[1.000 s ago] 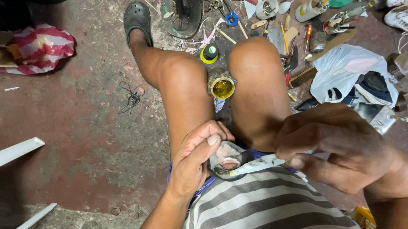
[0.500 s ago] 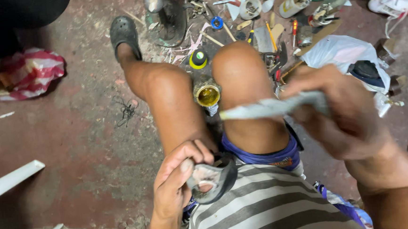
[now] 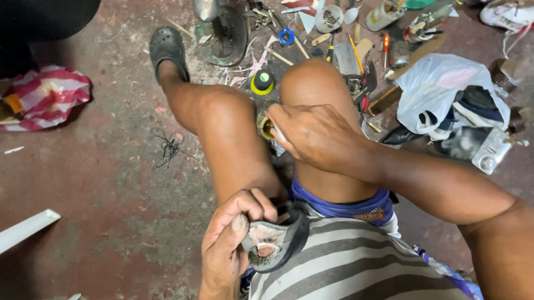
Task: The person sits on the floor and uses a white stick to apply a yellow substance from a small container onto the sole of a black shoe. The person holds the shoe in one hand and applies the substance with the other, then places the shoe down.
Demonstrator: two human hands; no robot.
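My left hand (image 3: 231, 246) grips a dark, worn shoe part (image 3: 275, 245) with a pale, frayed inside, held against my striped shirt at the lap. My right hand (image 3: 317, 134) reaches forward over my right knee, closed on a thin pale stick whose tip (image 3: 276, 133) is at a small round yellow tin (image 3: 266, 129). The tin sits on the floor between my knees, and my hand hides most of it. Most of the stick is hidden too.
A black clog (image 3: 167, 47) is on my left foot. Ahead lie a metal stand (image 3: 218, 24), a yellow-and-black cap (image 3: 263, 81) and several scattered hand tools (image 3: 360, 58). A white plastic bag (image 3: 439, 87) sits right, a red-striped bag (image 3: 46, 95) left, and white strips (image 3: 14, 236) near left.
My right hand lifted the pale stick from my lap, swung it over the knee, then lowered its tip to the yellow tin. My left hand kept hold of the shoe part.
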